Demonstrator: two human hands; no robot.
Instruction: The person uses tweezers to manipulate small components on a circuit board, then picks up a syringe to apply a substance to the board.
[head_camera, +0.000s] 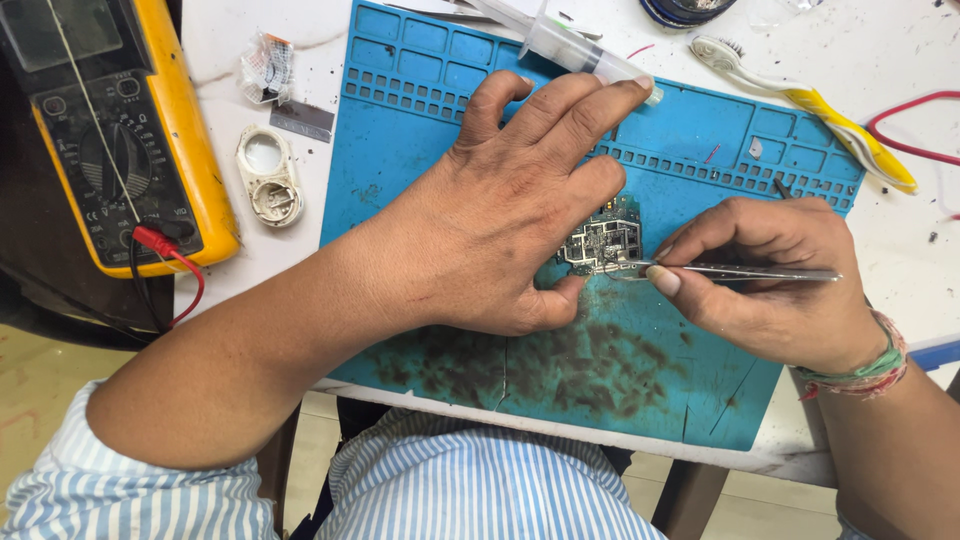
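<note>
A small green circuit board (603, 240) lies on the blue repair mat (420, 150). My left hand (510, 200) rests flat over the mat and pins the board's left edge between thumb and forefinger; its fingertips reach a clear syringe (575, 50) lying at the mat's top. My right hand (780, 290) pinches metal tweezers (740, 271), whose tips touch the board's lower right edge. A woven band circles my right wrist.
A yellow multimeter (120, 130) with a red lead stands at the left. Beside it lie a white round casing (268, 175) and a small clear bag (267, 66). A white and yellow brush (800, 95) and a red wire (905, 125) lie at the right. Dark stains cover the mat's near half.
</note>
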